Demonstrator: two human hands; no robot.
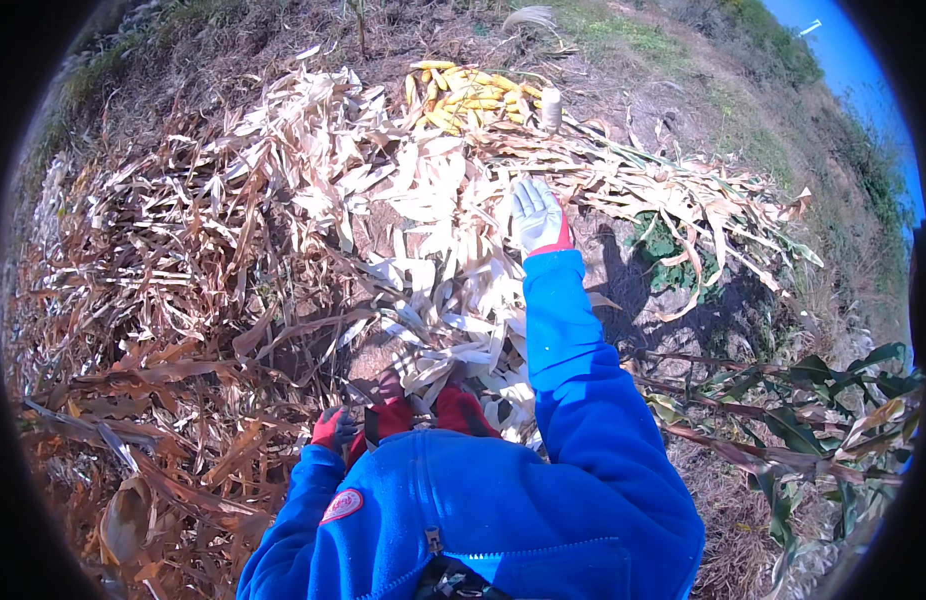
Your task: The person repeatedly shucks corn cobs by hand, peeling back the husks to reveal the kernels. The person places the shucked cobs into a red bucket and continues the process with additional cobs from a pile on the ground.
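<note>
My right hand (536, 216), in a red glove with a pale grey palm, is stretched out ahead with the palm showing. Its fingers are straight and nothing lies in them. Under and beside it are loose pale corn husks (423, 190). Low by my left side is my left hand (333, 428), in a red and dark grey glove. Its fingers look curled, and what they hold, if anything, is hidden. Beyond the right hand lies a heap of husked yellow corn cobs (478, 97). A pale upright cylinder (551, 110), like a spool of twine, stands at its right edge.
Dry corn stalks (153, 270) cover the ground at left. More cut stalks (673, 180) lie at far right. Greener leafy stalks (793, 430) reach in from the right. My red and dark shoes (461, 410) stand among husks. A grassy bank (723, 60) rises behind.
</note>
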